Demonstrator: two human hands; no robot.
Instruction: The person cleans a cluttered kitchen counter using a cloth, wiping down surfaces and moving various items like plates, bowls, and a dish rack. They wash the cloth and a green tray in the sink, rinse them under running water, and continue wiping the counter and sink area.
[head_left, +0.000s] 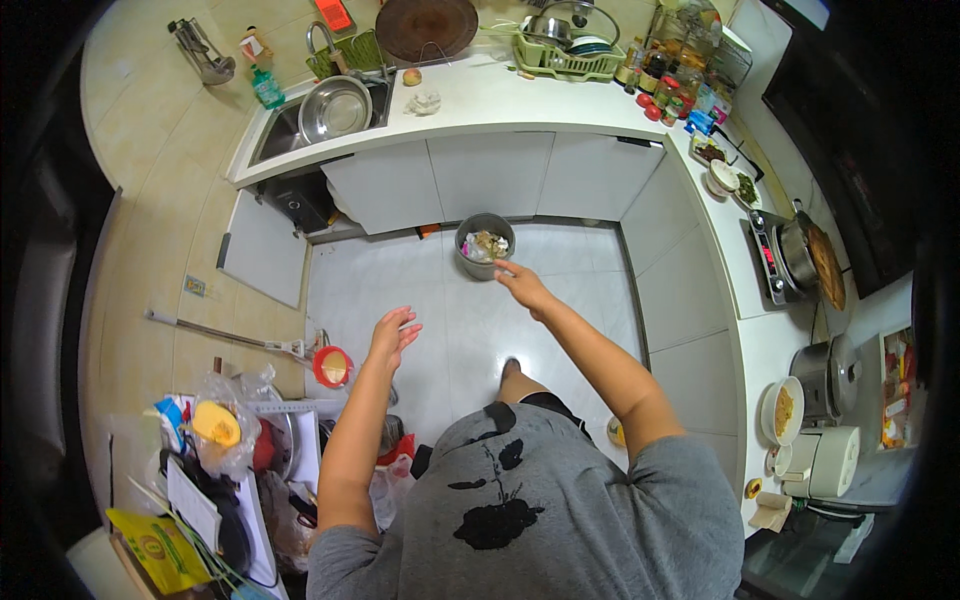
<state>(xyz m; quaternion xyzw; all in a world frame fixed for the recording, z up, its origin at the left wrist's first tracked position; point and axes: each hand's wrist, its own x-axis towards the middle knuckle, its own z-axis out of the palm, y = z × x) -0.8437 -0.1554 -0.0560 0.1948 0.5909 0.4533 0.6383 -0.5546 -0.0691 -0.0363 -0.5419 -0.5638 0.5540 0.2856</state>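
My left hand (393, 336) is raised over the tiled floor (465, 330), fingers apart and nothing in them. My right hand (523, 288) reaches forward beside the near rim of a round grey trash bin (475, 268). Its fingers are stretched out and I see nothing held in them. In the bin lie mixed food scraps and plastic waste (486, 246). The bin stands on the floor close to the white base cabinets (491, 176). From this view I cannot tell whether the right fingertips touch the rim.
A cabinet door (261, 251) hangs open at left, below a sink holding a steel basin (335, 109). A mop handle (217, 334) slants near a red container (332, 367). A loaded rack (281, 435) stands at lower left. On the right counter, a pot (799, 251) sits on a cooktop.
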